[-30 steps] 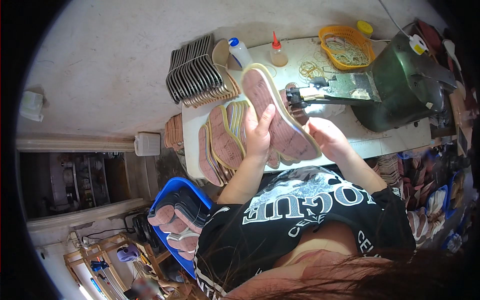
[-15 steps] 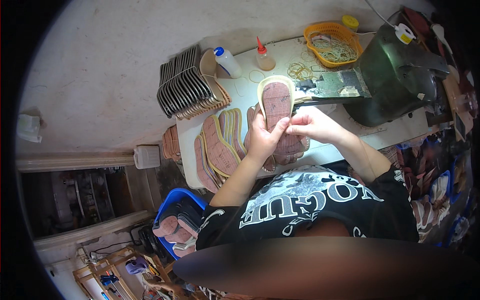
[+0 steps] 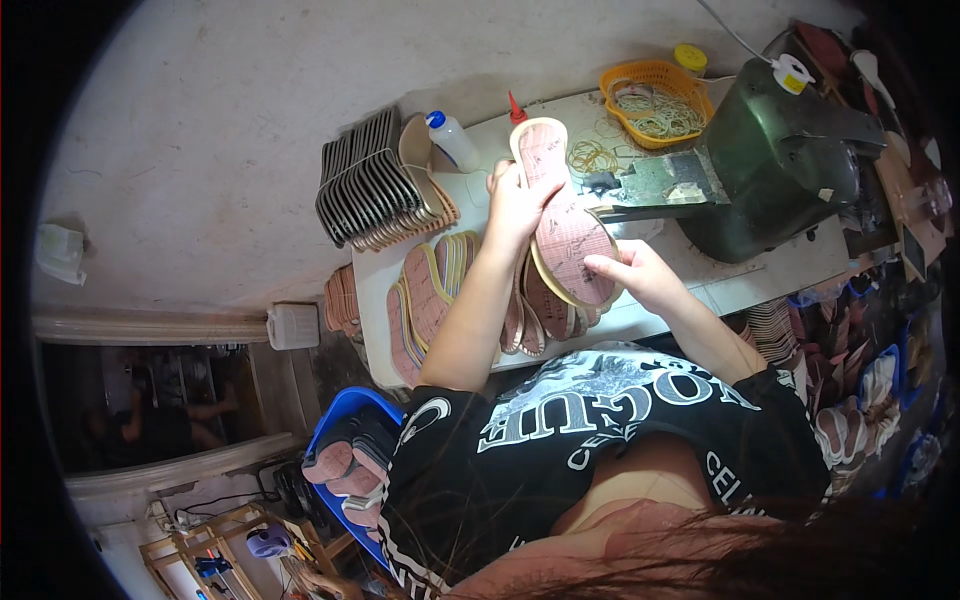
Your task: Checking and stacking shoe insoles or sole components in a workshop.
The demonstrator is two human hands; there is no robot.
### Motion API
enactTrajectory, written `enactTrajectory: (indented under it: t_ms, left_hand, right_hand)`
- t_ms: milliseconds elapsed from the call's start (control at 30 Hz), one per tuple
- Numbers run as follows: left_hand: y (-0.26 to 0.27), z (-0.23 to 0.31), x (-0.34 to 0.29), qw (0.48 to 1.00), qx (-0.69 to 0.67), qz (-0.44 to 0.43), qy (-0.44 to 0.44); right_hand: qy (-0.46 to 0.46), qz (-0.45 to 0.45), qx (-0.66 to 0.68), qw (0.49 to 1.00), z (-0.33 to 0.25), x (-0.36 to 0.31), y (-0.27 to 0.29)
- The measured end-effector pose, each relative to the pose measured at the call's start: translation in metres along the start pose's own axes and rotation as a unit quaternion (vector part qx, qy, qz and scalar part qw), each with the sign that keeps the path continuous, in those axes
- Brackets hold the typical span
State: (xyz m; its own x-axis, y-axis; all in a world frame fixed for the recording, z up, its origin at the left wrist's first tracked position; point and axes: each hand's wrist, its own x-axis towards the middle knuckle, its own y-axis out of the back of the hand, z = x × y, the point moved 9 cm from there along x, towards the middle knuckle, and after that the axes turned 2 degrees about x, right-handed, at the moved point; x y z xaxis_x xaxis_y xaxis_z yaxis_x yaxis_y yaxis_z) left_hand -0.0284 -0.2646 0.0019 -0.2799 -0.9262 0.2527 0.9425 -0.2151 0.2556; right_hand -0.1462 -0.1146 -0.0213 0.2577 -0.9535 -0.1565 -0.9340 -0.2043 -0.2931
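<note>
A pinkish shoe insole [image 3: 575,245] with a pale yellow rim is held between my two hands above the table's front part. My left hand [image 3: 520,205] wraps its narrow waist, with the thumb across the top face. At the broad end nearest me, my right hand [image 3: 645,275] pinches the edge, thumb on top and fingers underneath. More pink insoles [image 3: 425,300] lie in overlapping rows on the table, below and left of my hands. Others are partly covered by the held insole.
A green sewing machine [image 3: 785,175] stands at right, its flat arm [image 3: 670,185] reaching toward the insole. Behind are a yellow basket [image 3: 612,95], loose bands [image 3: 593,156], a blue-capped bottle [image 3: 457,146] and a tied insole stack [image 3: 362,180]. A blue crate [image 3: 340,400] sits at lower left.
The insole has been shifted so its whole length shows, narrow end away from me. My right hand has moved down to its broad end. A person now shows dimly through the opening at left.
</note>
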Motion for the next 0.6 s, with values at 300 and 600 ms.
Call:
enactTrajectory:
  t_ms: [300,600]
  left_hand:
    - [-0.028,-0.037,0.017,0.998,0.042,-0.004,0.052]
    - [-0.022,-0.029,0.03,0.989,0.085,-0.015,0.121]
  right_hand:
    - [0.015,0.071,0.115,0.991,0.002,-0.003,0.014]
    - [-0.049,0.031,0.21,0.976,0.019,-0.01,-0.022]
